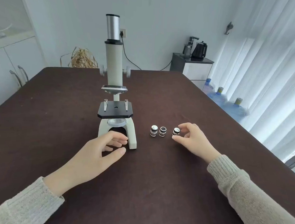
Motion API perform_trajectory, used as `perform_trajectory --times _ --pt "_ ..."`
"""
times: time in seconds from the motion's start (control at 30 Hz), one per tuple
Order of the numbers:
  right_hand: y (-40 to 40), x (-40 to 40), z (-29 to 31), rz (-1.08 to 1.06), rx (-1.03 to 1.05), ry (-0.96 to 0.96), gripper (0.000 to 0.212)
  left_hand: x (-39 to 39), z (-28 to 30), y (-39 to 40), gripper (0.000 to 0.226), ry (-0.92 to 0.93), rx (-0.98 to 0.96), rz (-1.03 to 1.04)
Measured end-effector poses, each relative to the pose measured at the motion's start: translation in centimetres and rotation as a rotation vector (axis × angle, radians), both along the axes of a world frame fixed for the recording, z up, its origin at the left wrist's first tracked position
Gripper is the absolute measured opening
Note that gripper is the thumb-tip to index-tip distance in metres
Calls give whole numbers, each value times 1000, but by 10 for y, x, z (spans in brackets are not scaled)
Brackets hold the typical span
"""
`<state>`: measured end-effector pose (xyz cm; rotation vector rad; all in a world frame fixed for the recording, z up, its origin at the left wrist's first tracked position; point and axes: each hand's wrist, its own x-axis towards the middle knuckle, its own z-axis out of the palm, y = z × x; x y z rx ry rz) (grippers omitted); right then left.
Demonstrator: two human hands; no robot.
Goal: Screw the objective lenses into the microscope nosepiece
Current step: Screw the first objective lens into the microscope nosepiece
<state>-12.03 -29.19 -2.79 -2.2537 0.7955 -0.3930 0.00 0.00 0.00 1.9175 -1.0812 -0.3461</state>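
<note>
our hands at the microscope, three lenses still loose.
our left hand point(97, 150) curls half open beside the cream metal microscope base point(133, 140) on the dark brown table point(157, 188); our right hand point(192, 141) pinches the rightmost small black-and-silver objective lens point(176, 131), two more point(154, 130) point(162, 131) standing just beside; the bare silver nosepiece point(114, 89) sits above the black stage point(115, 110).

Cream, black and silver against dark brown

Cream-bodied microscope point(114, 86) with black stage point(115, 109); silver-and-black banded objective lenses point(162, 131); dark brown worktop point(59, 108); beige ribbed knit sleeves point(251, 197).
</note>
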Motion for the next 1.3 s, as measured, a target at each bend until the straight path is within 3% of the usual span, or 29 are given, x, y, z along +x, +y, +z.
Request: perform_trajectory --times 0.23,0.6,1.03,1.3 --pt "1 3 0 -5 -21 2 18 0 -1 0 22 21 -10 6" --pt "0 6 -5 -19 -76 -11 8 -1 -1 1 21 17 -5 2" --pt "16 0 13 -149 62 -281 13 0 3 9 20 26 -6 20" --pt "59 5 41 24 198 -373 10 2 6 16 17 27 -20 47"
